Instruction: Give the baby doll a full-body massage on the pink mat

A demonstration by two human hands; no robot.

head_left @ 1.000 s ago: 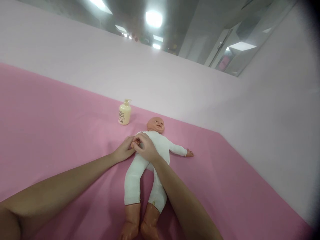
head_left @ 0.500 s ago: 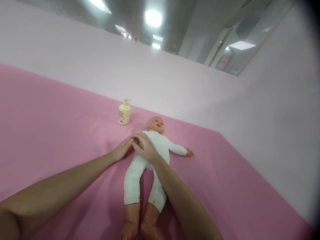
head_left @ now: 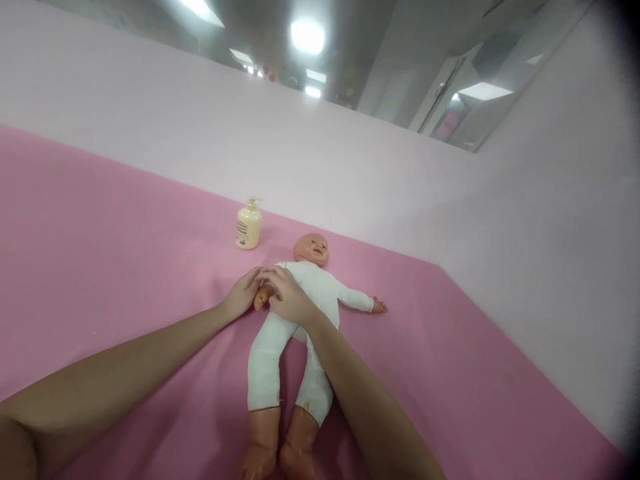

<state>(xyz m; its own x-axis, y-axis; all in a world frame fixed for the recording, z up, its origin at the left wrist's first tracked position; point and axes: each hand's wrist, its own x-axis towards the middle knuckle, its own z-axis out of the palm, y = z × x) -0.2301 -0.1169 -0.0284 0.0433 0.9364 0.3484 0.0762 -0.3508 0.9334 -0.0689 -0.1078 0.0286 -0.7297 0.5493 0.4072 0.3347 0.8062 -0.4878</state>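
While the doll lies on its back on the pink tabletop, both hands meet at its near arm: the left hand cups the small doll hand, the right hand rests curled over the sleeve. A lotion bottle stands near the head.

Under my bare left hand and right hand lies a doll of smooth, slightly glossy peach plastic, shiny at the head and feet, dressed in a matt white cloth suit. The worktop wears a matt pink cloth, soft-looking and lightly creased. The pump bottle is smooth cream plastic with a paper-like label.
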